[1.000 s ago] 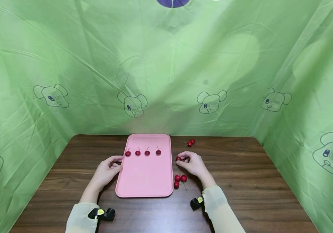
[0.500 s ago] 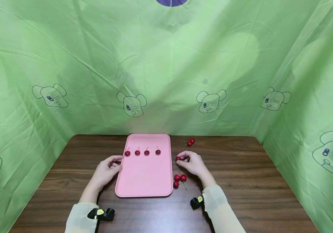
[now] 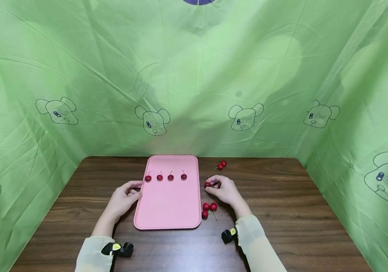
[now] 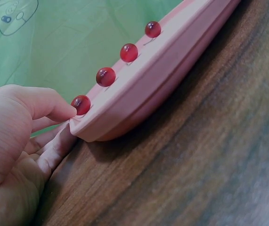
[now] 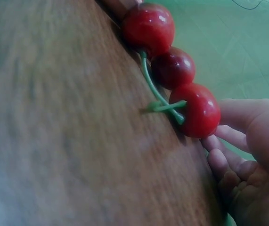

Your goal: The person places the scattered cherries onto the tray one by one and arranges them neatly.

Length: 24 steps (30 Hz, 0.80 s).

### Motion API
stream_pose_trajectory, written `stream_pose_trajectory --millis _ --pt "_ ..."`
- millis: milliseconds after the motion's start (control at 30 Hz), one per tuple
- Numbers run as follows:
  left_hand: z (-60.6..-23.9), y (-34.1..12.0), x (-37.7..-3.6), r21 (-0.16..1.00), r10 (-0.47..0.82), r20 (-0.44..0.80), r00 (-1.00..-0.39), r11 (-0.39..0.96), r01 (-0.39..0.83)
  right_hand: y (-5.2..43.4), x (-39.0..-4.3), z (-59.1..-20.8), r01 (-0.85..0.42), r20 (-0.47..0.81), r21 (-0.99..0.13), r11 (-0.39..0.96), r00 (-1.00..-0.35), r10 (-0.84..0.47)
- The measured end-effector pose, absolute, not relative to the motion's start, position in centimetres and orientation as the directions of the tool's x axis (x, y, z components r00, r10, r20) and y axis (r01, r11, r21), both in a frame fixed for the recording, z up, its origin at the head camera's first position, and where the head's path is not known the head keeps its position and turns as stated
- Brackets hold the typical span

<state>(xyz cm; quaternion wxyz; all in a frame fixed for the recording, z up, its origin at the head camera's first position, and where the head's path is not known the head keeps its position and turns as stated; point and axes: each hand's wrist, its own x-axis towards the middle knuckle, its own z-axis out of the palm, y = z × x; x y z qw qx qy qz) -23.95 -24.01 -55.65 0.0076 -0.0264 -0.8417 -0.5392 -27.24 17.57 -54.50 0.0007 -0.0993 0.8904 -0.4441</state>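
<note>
Pinching a cherry (image 3: 207,184) beside the tray (image 3: 168,211), my right hand (image 3: 226,190) has thumb and fingers curled round it. I judge it light, smooth, rolls easily (stem thin, so take the round body). My left hand (image 3: 125,196) grips the tray's left edge, thumb on the rim, fingers curled beneath, near four cherries (image 3: 165,176) in a row.

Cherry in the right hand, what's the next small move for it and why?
Probably lift the cherry and carry it left onto the tray. The right hand pinches it on the table just off the tray's right edge, four cherries already sit in a row on the tray with bare space nearer the person, and the left hand steadies the tray's left edge.
</note>
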Motion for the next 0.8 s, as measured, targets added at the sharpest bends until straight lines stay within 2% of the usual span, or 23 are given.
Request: stream_pose_trajectory --millis 433,800 --pt "-53.4 -23.2 -22.8 0.916 0.053 0.045 -0.998 0.397 0.062 17.6 -27.4 -54.7 -0.183 0.101 -0.796 0.578 -0.980 -0.171" --pt "-56.2 -24.2 -24.1 0.909 0.045 0.046 -0.998 0.413 0.060 17.8 -27.2 -54.3 -0.168 0.100 -0.819 0.549 -0.983 -0.152"
